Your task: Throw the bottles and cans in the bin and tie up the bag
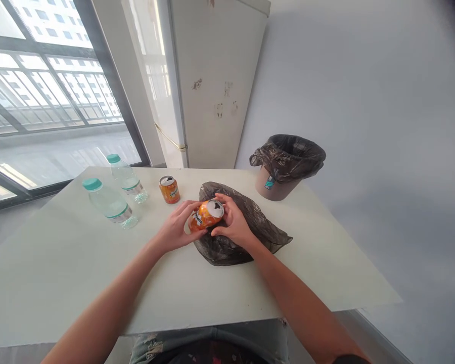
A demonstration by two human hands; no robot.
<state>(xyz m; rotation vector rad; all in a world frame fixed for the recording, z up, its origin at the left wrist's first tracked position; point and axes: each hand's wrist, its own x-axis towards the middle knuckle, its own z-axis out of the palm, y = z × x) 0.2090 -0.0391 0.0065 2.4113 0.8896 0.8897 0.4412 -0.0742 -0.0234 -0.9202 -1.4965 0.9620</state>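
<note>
An orange soda can (202, 216), tilted with its opened top toward the right, is between my two hands. My left hand (179, 226) is closed on its lower end. At the can's top end, my right hand (234, 222) curls its fingers around the rim; whether it grips firmly or only touches, I cannot tell. Beneath the can lies a dark, crumpled plastic bag (258, 222) on the white table (167, 298). A second orange soda can (170, 190) stands upright, opened, just beyond my left hand.
Two clear plastic bottles with green caps, a nearer one (108, 205) and a farther one (126, 178), stand at the table's left. A trash bin (275, 188) lined with a dark bag is at the back right, near the wall. Behind the table rises a white refrigerator (212, 60).
</note>
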